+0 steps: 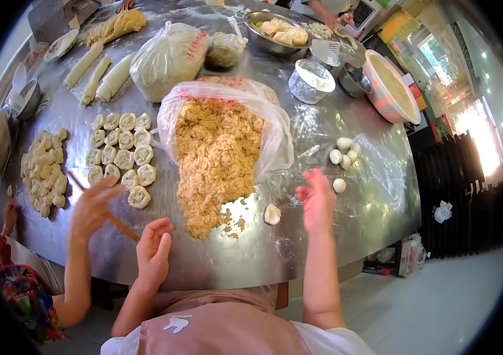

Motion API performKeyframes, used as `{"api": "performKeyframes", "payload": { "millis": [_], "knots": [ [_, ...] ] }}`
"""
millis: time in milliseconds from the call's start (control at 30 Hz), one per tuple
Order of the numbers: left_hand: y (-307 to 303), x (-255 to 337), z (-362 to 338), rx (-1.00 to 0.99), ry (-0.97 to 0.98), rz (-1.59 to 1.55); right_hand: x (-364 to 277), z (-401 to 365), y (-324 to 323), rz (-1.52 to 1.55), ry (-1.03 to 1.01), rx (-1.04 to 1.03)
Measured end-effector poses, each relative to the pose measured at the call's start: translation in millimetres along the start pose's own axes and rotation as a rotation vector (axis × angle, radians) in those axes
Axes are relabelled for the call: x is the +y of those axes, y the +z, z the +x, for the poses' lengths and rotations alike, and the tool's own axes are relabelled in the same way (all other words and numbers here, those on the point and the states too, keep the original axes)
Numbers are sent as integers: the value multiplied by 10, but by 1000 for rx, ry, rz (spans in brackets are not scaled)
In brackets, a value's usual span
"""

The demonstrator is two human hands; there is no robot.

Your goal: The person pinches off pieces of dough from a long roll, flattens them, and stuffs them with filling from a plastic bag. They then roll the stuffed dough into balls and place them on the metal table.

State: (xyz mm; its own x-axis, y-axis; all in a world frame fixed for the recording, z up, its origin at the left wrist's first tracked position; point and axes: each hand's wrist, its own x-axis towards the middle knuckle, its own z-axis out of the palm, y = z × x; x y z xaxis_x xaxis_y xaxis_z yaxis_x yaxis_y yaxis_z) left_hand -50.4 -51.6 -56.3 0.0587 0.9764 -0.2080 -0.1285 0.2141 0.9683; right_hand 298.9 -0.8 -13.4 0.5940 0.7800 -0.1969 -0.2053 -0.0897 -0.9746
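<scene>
My left hand (154, 248) is raised over the table's near edge, fingers loosely bent and apart from the thumb, with nothing seen in it. My right hand (318, 198) hovers with its fingers apart, also holding nothing. Between them lies a small flattened piece of dough (272, 214), nearer the right hand. A mound of crumbly brown filling (219, 160) spills from a clear plastic bag (278, 139) onto the metal table. To the right of my right hand are several white dough balls (345, 152), with a single dough ball (339, 185) closer to it.
A co-worker's hand (90, 210) is close on my left, by a thin wooden rolling pin (122, 227). Beyond are rows of shaped buns (126, 140), cut dough pieces (44, 168), dough rolls (115, 77), a tied bag (168, 62), a flour container (310, 83) and a large basin (390, 89).
</scene>
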Motion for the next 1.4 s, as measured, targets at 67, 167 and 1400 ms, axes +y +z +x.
{"api": "performKeyframes", "payload": {
  "millis": [67, 167, 1400],
  "knots": [
    [-17, 21, -1, 63, 17, 62, 248, -299, 165, -315, -84, -117],
    [-101, 49, 130, 276, 128, 292, 514, -693, 446, -736, -300, -386],
    [354, 397, 259, -231, -388, -571, 337, -992, 710, -104, 126, -551]
  ]
}}
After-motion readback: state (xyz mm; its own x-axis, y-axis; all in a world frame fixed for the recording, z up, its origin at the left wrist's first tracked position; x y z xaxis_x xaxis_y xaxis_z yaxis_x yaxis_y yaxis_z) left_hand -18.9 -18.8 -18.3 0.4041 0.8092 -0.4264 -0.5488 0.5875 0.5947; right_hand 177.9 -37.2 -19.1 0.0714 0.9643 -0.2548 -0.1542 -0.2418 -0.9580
